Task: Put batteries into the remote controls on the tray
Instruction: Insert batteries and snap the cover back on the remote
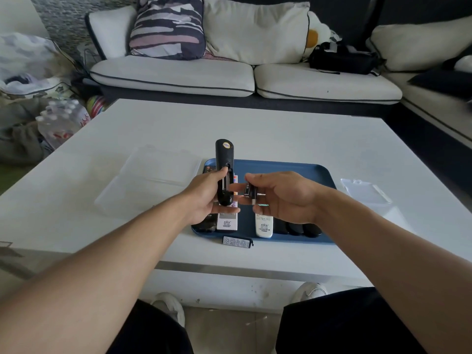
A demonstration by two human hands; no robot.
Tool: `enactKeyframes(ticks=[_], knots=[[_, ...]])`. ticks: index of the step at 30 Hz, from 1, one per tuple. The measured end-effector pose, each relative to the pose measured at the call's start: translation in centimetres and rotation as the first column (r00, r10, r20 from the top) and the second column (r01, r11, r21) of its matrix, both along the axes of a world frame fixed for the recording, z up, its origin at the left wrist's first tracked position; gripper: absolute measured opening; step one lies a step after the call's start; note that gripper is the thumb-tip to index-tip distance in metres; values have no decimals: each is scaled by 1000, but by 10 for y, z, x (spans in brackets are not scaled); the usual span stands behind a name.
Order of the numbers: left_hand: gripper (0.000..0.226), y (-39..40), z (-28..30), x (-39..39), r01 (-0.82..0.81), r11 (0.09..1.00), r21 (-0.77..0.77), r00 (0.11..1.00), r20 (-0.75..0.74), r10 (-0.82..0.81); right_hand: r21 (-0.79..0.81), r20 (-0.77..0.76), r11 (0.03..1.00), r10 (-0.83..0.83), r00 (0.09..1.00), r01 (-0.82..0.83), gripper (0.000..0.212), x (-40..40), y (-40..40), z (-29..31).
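Two hands at work: my left hand [204, 198] and my right hand [283, 198] are both raised over the tray, near each other but apart.
Worktop: the white worktop [255, 129] carries everything, with a clear plastic lid [150, 180] lying to the left of the tray and a small clear plastic package [365, 191] to its right.
Tray: the blue tray [293, 172] sits in front of me; on it lie two white remote controls [264, 226], a dark remote [203, 224] at the near left corner and dark rounded pieces [304, 229] at the near right, which I cannot identify.
Left fingers: curled round the lower half of a black remote control [224, 169], held upright with its back toward me, thumb at the edge of the open battery bay.
Right fingers: pinched narrow on a small dark battery [249, 191], just beside the open bay, not yet touching it.
Loose cover: a black battery cover [237, 241] lies on the worktop, just off the tray's near edge.
Step in hand: loading the black remote, I judge; whether a cell already sits in the bay I cannot tell.
Next move: bring the battery across to the bay, turn it to match the polarity marks, press it against the spring, then fit the cover back.
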State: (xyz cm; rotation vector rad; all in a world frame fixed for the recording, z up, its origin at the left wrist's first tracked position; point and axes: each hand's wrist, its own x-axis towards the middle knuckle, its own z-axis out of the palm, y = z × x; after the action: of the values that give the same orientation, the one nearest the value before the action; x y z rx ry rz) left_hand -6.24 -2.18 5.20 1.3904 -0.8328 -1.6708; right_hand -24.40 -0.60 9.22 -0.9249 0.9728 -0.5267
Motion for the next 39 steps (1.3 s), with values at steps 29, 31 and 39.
enactKeyframes(ticks=[29,31,39], knots=[[59,10,7,-7,282,959,-23,956,-82,-282,-738,-398,674,-414,819,-18,9,7,-12,-18],[58,10,8,-8,282,959,-25,956,-81,-283,-733,-400,680,-401,824,-25,9,6,-12,-19],[54,12,8,-12,273,962,-22,957,-95,-274,-771,-408,634,-425,808,-56,15,8,-10,-16]])
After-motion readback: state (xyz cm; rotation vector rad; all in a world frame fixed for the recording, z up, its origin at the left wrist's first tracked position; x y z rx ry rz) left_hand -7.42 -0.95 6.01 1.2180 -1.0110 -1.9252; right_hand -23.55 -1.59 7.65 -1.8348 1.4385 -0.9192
